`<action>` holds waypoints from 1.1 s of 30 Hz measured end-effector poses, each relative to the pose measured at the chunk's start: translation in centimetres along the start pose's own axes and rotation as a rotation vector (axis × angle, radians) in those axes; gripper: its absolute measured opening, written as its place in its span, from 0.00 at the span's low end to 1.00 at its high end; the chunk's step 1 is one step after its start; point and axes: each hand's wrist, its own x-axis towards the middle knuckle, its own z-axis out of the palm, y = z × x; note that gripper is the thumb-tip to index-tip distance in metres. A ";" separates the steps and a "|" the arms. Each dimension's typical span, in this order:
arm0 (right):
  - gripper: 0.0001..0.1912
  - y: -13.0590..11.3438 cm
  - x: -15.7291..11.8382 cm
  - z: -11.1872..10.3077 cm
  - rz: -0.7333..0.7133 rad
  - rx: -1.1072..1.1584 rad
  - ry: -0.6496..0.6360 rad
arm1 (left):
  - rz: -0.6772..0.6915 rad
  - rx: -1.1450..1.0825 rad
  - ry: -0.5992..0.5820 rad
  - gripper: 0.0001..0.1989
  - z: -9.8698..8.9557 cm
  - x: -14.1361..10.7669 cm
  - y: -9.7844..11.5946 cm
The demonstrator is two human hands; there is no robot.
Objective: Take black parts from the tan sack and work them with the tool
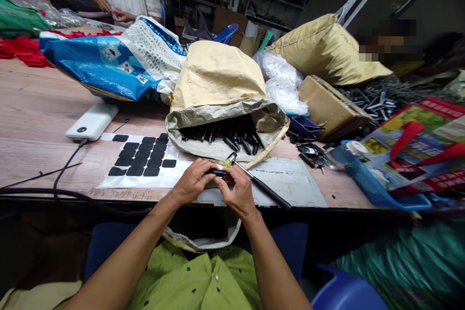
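Between my left hand (194, 178) and my right hand (238, 188) is a small black cylindrical part (217, 173), pinched by the fingers of both. It lies roughly level, just above the table's front edge; its far end is partly covered by my right fingers. Right behind my hands a hammer (261, 184) with a black grip and a yellowish head rests aslant on a grey plate (298, 181). Beyond it, an open beige sack (221, 77) faces me, with several similar black parts (236, 138) in its mouth. Black rounded-square pads (140, 157) on a white sheet are left of my hands.
A white power bank (92, 121) with a cable lies at left, near a blue-and-white bag (119, 58). At right stand a blue tray (385, 189), a colourful carrier bag (432, 145) and piled black parts (378, 101). Another open sack (203, 244) is below the table edge. A person sits across.
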 end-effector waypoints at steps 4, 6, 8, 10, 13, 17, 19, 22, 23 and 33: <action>0.08 -0.1 0.1 -0.2 0.013 0.042 0.008 | 0.001 0.007 -0.002 0.10 0.0 0.0 0.1; 0.08 -0.2 0.0 -0.2 0.018 0.054 0.012 | -0.003 0.005 0.001 0.10 0.0 0.0 0.2; 0.09 -0.3 0.0 -0.3 0.021 0.076 0.014 | -0.019 -0.004 0.010 0.09 0.0 0.0 0.3; 0.09 -0.4 0.0 -0.4 0.019 0.114 0.015 | -0.040 -0.012 0.024 0.09 0.1 -0.1 0.2; 0.11 -0.4 0.1 -0.5 0.020 0.171 0.010 | -0.075 -0.012 0.038 0.10 0.2 -0.1 0.1; 0.12 -0.3 0.2 -0.4 0.010 0.191 -0.023 | -0.122 -0.013 0.046 0.11 0.3 -0.2 -0.1; 0.12 -0.3 0.2 -0.4 0.000 0.179 -0.041 | -0.125 -0.020 0.045 0.12 0.4 -0.2 -0.2; 0.11 -0.2 0.2 -0.2 0.001 0.158 -0.048 | -0.121 -0.016 0.042 0.12 0.4 -0.2 -0.2; 0.10 -0.2 0.2 -0.2 0.003 0.153 -0.047 | -0.121 -0.014 0.043 0.12 0.4 -0.2 -0.2; 0.12 0.0 -0.1 -0.3 0.004 0.204 -0.032 | -0.112 -0.003 0.032 0.11 0.3 -0.2 0.1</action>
